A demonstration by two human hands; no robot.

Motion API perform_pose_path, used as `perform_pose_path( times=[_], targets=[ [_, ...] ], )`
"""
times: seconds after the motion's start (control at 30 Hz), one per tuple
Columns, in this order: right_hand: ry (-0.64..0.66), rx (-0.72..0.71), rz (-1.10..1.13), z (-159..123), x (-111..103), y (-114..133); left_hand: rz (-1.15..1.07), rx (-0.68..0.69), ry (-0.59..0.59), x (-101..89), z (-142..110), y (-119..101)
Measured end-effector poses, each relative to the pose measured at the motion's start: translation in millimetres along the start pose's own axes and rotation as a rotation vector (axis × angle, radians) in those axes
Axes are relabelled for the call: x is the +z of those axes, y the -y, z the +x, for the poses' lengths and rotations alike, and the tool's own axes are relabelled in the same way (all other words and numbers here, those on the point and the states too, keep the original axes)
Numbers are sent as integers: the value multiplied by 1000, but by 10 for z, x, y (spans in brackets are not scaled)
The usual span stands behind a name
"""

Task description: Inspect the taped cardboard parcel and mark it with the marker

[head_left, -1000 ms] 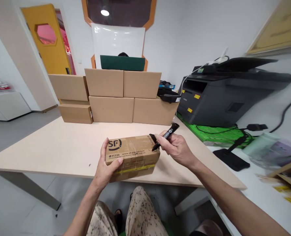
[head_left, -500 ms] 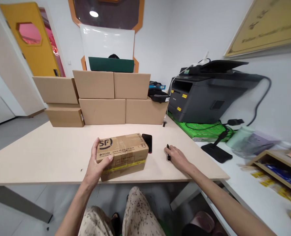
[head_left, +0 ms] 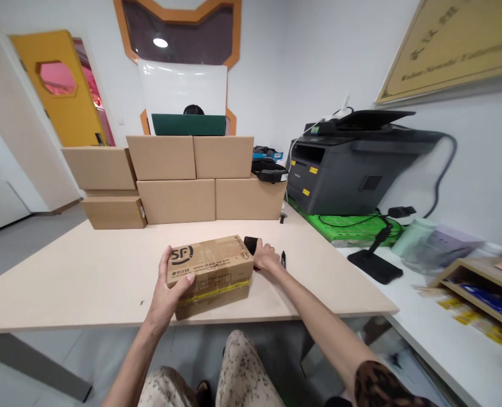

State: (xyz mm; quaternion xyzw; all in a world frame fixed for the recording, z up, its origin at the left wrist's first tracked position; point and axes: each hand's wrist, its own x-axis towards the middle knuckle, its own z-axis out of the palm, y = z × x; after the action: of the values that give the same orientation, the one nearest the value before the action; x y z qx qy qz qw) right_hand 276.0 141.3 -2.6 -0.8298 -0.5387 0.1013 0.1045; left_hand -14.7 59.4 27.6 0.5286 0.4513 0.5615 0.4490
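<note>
My left hand [head_left: 166, 291] grips the left end of a taped cardboard box [head_left: 212, 263] with SF print and a yellow strip along its front. The thumb presses on the front upper edge, fingers around the left side. Past the right end of that box lies a black smartphone [head_left: 250, 243], partly covered. My right hand [head_left: 265, 256] is over the phone's right side, fingers bent around it; their tips are hidden. A black pen [head_left: 283, 259] lies on the table just right of this hand.
Several plain cardboard boxes [head_left: 174, 200] are stacked along the table's [head_left: 85, 271] far edge, with a green box [head_left: 188, 125] on top. To the right are a printer [head_left: 344, 169] on a green base, a black stand [head_left: 376, 263] and a wooden organizer [head_left: 480, 282].
My right hand has let go of the pen and moved left onto the smartphone. The left hand keeps its hold on the box. The camera view has tilted slightly up.
</note>
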Motion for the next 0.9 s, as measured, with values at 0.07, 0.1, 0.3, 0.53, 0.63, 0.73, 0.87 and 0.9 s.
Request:
perform_pose_path(
  times=[0.07,0.1,0.3,0.53,0.63,0.73,0.87,0.9],
  targets=[
    [8,58,26,29,31,128,-1,9,-2,11,-9,5],
    [13,86,41,39,32,169,-2,14,-4,17,-13,7],
    [80,217,176,91,-41,219,-39,18,-21,48,-34,-1],
    [68,165,481,87,28,106,17,-6,-57,42,-33,-25],
    [6,105,645,60,15,34,51,7,-72,21,17,-20],
    [-123,70,795,-36,-92,-102,84,24,-86,-1,21,-40],
    [-333,-56,1000,-447,-288,-374,264,229,-224,52,-263,-129],
    [-372,-104,1051,-614,-319,-434,304,329,-267,98,-390,-149]
  ],
)
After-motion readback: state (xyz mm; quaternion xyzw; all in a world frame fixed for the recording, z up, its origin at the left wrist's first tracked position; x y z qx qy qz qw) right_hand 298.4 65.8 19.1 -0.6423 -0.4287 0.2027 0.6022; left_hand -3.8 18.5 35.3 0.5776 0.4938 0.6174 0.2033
